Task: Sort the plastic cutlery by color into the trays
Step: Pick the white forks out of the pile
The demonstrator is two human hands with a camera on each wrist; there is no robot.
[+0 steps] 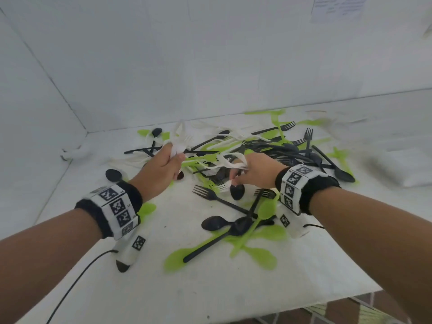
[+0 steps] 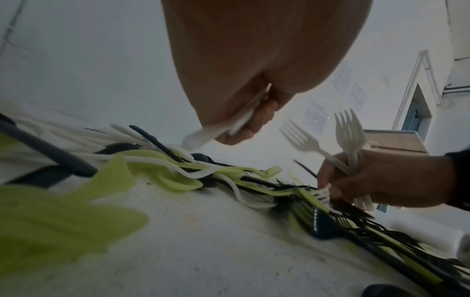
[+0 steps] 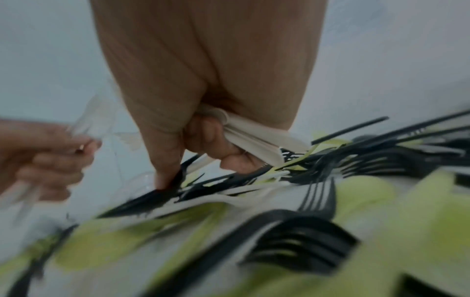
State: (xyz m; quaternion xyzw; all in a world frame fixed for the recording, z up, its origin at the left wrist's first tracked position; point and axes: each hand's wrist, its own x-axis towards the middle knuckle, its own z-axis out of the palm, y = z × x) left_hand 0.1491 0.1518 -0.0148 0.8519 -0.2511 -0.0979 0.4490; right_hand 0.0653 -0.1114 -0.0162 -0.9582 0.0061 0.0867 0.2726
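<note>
White forks point(image 2: 348, 140) in both hands point(image 1: 251, 170).

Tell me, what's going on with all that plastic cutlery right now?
Left hand grips a bunch of white cutlery. Right hand holds white forks, picking another. Green and black pieces tangled on the table. No trays visible.

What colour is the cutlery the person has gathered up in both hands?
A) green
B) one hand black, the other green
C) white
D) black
C: the left hand grips a bunch of white cutlery, and the right hand holds white forks, while the black and green pieces still lie in the pile on the table.
</note>
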